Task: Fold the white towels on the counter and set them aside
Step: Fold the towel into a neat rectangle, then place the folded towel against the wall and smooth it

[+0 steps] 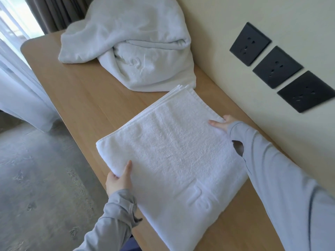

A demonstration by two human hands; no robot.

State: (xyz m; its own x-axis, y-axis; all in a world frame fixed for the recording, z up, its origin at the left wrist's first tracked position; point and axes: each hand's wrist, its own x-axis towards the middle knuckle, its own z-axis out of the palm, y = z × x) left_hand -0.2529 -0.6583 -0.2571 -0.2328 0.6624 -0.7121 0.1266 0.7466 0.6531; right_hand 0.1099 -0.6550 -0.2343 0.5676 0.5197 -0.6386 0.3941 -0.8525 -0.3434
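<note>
1. I see the folded towel [174,153] lying flat on the wooden counter [76,91], in the near half, turned at an angle, with its stacked edges showing at the far corner.
2. My left hand [118,180] grips the towel's left edge: the thumb lies on top and the fingers are tucked under the cloth.
3. My right hand [220,124] holds the opposite edge, on the right towards the wall [235,24]. The thumb rests on top; the grey sleeve [272,169] hides most of the fingers, so I cannot tell how far they curl.
4. The two hands are well apart, with the width of the towel between them.
5. Farther along the counter sits a crumpled towel [130,48], heaped against the wall and just beside the folded one's far corner.
6. Three black sockets [277,69] run in a row on the wall at right.
7. At far left hangs a sheer curtain [18,87], above a grey floor [36,178].
</note>
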